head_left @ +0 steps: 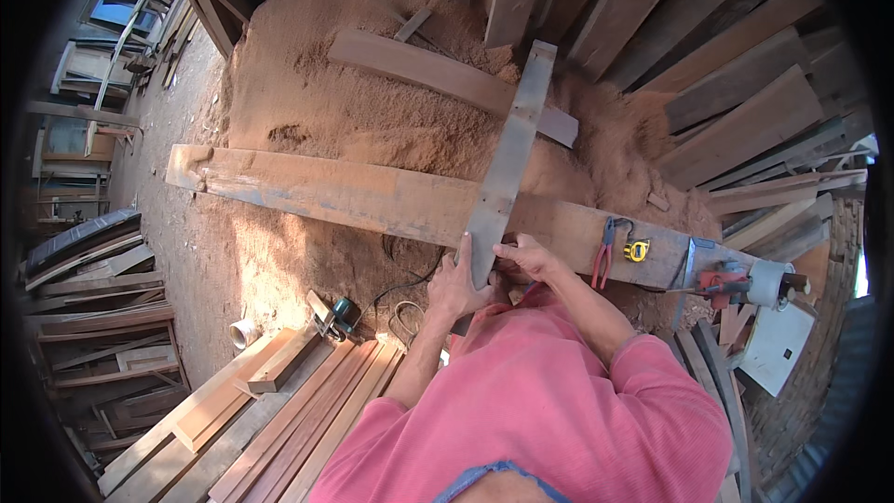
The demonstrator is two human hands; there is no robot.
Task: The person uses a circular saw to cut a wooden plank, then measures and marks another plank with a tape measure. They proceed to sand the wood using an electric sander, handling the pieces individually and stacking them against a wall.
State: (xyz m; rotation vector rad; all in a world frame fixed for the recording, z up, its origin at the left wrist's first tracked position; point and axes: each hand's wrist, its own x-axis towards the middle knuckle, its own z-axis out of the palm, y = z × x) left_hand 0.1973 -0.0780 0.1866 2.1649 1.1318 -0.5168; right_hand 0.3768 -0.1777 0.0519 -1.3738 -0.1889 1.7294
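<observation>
A long grey wooden board (508,158) lies crosswise over a thick wooden beam (354,191), its near end close to my body. My left hand (456,285) grips the board's near end along its left edge. On the opposite side, my right hand (527,257) is closed with its fingertips at the board's right edge. Whatever those fingers pinch is hidden. Red-handled pliers (604,256) and a yellow tape measure (637,250) rest on the beam, right of my right hand.
Sawdust (345,121) is heaped beyond the beam, with a loose plank (419,70) on it. Boards (633,9) lean along the far side. A green power tool (343,315) with a cord sits by stacked planks (289,428). A vise-like red tool (722,281) is at the beam's right end.
</observation>
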